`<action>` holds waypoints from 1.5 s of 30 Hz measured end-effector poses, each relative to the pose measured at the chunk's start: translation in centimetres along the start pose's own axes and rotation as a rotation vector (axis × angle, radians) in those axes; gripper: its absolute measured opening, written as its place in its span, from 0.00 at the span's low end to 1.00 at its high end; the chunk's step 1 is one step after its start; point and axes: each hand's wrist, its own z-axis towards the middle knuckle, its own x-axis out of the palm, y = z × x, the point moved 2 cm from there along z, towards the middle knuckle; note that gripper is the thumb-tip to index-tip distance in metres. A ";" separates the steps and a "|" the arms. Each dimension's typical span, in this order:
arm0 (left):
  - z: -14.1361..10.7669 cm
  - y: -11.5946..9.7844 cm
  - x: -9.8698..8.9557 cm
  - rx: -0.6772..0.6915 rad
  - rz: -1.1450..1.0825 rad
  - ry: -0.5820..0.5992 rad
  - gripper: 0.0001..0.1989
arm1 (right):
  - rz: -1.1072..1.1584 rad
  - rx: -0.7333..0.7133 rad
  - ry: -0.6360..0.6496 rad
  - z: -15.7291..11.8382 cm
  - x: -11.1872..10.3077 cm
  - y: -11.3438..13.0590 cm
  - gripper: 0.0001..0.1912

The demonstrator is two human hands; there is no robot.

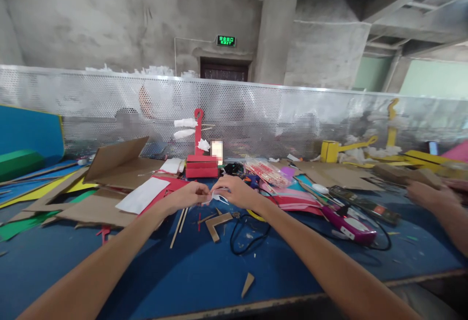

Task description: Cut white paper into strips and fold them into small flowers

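Observation:
My left hand (pixel 189 197) and my right hand (pixel 234 192) meet over the blue table, fingertips close together. Between them is a small piece of thin white material (pixel 220 198), pinched by the fingers of both. Just behind the hands stands a red box (pixel 202 168) with a tall red hooked strip (pixel 198 132), which has white tufts on sticks attached. Two thin wooden sticks (pixel 179 227) lie below my left hand. An L-shaped cardboard piece (pixel 215 226) rests in front of my hands.
Cardboard sheets (pixel 106 207) and white paper (pixel 143 195) lie left. A bag of sticks (pixel 268 173), a purple device (pixel 349 226) and a black cable (pixel 248 251) are to the right. Another person's hands (pixel 427 197) work at far right. A perforated metal screen (pixel 256 115) stands behind.

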 end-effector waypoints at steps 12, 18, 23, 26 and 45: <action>-0.5 -1.6 0.4 0.099 0.009 0.010 0.06 | 0.151 0.243 -0.124 -0.2 -0.3 0.0 0.12; -0.4 -2.0 0.5 0.162 0.014 -0.048 0.06 | 0.278 0.300 -0.124 -0.1 -0.1 -0.4 0.14; -0.3 -2.1 0.5 0.226 -0.033 -0.094 0.07 | 0.304 0.321 -0.106 0.0 0.3 -0.8 0.15; -0.3 -2.4 0.5 0.272 -0.054 -0.117 0.09 | 0.314 0.324 -0.094 0.0 0.4 -0.9 0.15; 0.6 -1.4 -0.2 0.175 -0.335 -0.407 0.10 | 0.327 0.290 -0.172 0.3 1.2 -0.3 0.07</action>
